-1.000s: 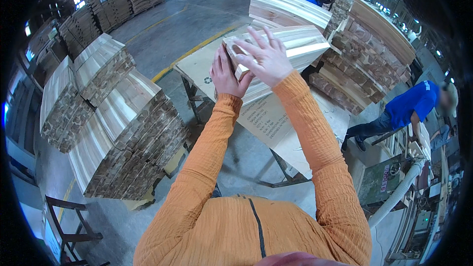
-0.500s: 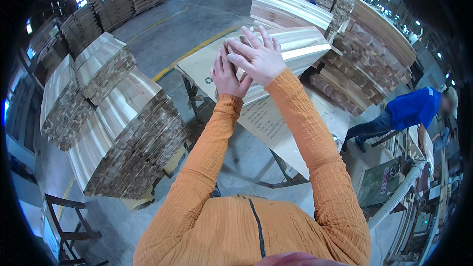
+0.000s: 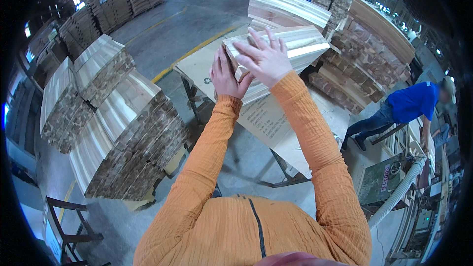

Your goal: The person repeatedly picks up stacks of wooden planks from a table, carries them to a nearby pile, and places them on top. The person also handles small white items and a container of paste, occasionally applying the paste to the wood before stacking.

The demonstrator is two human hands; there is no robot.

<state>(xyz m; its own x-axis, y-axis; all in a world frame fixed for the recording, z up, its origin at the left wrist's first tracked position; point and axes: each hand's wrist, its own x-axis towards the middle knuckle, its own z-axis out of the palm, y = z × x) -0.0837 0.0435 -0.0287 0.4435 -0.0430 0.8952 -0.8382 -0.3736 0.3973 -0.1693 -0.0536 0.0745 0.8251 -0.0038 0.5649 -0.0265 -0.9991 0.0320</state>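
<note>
A stack of pale wooden boards [image 3: 300, 42] lies on a cardboard-covered table in front of me. At the stack's near left end is my left hand [image 3: 227, 76], its fingers stretched up along the board ends and its thumb apart. My right hand [image 3: 268, 59] lies over the top board near that same end, with fingers spread and holding nothing. A narrow gap shows between the two hands, where the board corner is visible. The palm sides of both hands are hidden.
More boards [image 3: 288, 10] are piled behind, and a tall board stack [image 3: 379, 34] stands to the right. Large stacks [image 3: 123, 128] fill the left floor, near a dark metal frame [image 3: 69, 239]. A person in blue [image 3: 414, 103] bends at the right; another is behind the boards.
My right hand has shifted slightly right, away from the left hand, uncovering the board corner. My left hand stays at the board ends.
</note>
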